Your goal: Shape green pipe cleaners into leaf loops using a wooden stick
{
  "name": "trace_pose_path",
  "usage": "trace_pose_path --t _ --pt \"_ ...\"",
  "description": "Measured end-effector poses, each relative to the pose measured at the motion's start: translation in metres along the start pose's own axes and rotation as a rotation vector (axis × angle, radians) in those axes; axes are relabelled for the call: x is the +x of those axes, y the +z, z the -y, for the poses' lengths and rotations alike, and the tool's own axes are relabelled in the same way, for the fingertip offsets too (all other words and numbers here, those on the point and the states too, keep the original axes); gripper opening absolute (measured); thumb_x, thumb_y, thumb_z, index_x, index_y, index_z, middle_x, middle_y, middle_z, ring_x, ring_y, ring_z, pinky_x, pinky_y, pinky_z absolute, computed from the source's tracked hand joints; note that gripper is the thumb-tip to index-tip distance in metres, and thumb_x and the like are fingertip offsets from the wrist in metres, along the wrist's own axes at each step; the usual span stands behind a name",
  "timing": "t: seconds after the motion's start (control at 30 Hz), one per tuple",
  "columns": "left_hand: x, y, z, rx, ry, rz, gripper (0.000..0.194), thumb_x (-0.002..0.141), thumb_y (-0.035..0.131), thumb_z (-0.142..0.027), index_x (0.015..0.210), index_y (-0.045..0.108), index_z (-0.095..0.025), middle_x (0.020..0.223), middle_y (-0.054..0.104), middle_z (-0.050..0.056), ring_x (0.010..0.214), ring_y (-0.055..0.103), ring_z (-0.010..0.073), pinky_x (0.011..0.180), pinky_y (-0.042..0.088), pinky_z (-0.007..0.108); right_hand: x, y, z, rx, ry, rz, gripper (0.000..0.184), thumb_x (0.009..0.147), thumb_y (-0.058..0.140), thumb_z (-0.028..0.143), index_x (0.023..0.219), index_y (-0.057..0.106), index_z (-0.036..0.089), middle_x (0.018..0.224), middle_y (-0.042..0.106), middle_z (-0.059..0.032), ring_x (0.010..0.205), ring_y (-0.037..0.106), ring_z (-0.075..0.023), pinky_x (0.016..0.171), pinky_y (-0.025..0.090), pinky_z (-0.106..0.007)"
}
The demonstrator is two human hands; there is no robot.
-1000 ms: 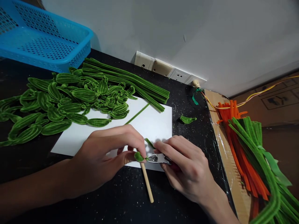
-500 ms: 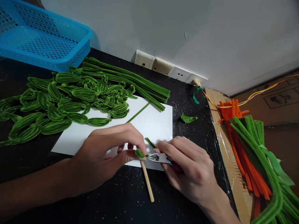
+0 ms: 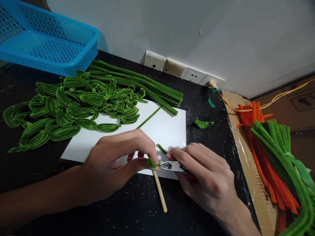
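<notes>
Between thumb and forefinger, my left hand [image 3: 123, 160] pinches a small green pipe-cleaner leaf [image 3: 152, 163]. My right hand [image 3: 206, 177] is closed around pliers [image 3: 171, 166], whose handles are mostly hidden in the palm. The jaw tips meet the twisted end of the leaf, right beside my left fingertips. A short green pipe-cleaner piece [image 3: 161, 149] pokes out past my right forefinger; I cannot tell whether that hand holds it. Below the leaf lies a thin wooden stick [image 3: 160, 193], its upper end hidden behind my left fingers. White paper [image 3: 169, 131] lies under both hands.
A heap of looped green pipe-cleaner leaves [image 3: 81, 113] covers the left side, with a bundle of green stems [image 3: 137, 83] behind it. One leaf [image 3: 203, 123] lies apart at right. A blue basket [image 3: 83, 54], wall sockets [image 3: 174, 68] and orange pipe cleaners [image 3: 268, 164] surround the work.
The whole scene has shifted slightly as the camera moved. Both hands keep nearly the same pose, with the plier tips still at the leaf's twisted end.
</notes>
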State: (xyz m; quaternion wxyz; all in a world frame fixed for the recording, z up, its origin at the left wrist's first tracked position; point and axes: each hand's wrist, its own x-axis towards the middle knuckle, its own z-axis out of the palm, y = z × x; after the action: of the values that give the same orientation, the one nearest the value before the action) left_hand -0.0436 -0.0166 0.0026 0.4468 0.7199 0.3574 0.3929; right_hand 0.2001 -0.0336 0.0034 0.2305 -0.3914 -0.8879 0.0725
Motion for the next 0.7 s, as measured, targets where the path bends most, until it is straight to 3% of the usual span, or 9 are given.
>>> trace_pose_path --t 0.37,0.53,0.7 --pt "-0.0017 0.0008 0.0001 -0.025 0.023 -0.036 0.014 0.094 0.068 -0.014 0.088 0.073 -0.024 0.083 0.076 0.003 0.075 0.072 0.0173 0.066 0.056 0.028 -0.0010 0.0014 -0.0001 0.022 -0.002 0.007 0.019 0.093 0.060 0.008 0.110 0.066 0.012 0.084 0.068 -0.0091 0.073 0.057 -0.0202 0.065 0.041 -0.035" --pt "0.0004 0.0008 0.0021 -0.016 0.137 -0.056 0.015 0.094 0.066 -0.009 0.088 0.072 -0.021 0.082 0.076 0.003 0.072 0.072 0.0160 0.063 0.056 0.026 0.0004 0.0012 0.0018 0.065 0.012 -0.011 0.017 0.092 0.060 0.007 0.106 0.068 0.010 0.084 0.067 -0.0087 0.072 0.057 -0.0196 0.064 0.041 -0.034" --pt "0.0034 0.0010 0.0010 0.021 0.161 -0.061 0.017 0.094 0.065 -0.006 0.088 0.071 -0.021 0.081 0.075 0.002 0.072 0.071 0.0154 0.060 0.054 0.025 0.0000 -0.0022 0.0014 0.021 0.049 -0.028 0.017 0.093 0.058 0.006 0.104 0.070 0.011 0.084 0.067 -0.0077 0.072 0.058 -0.0187 0.064 0.041 -0.034"
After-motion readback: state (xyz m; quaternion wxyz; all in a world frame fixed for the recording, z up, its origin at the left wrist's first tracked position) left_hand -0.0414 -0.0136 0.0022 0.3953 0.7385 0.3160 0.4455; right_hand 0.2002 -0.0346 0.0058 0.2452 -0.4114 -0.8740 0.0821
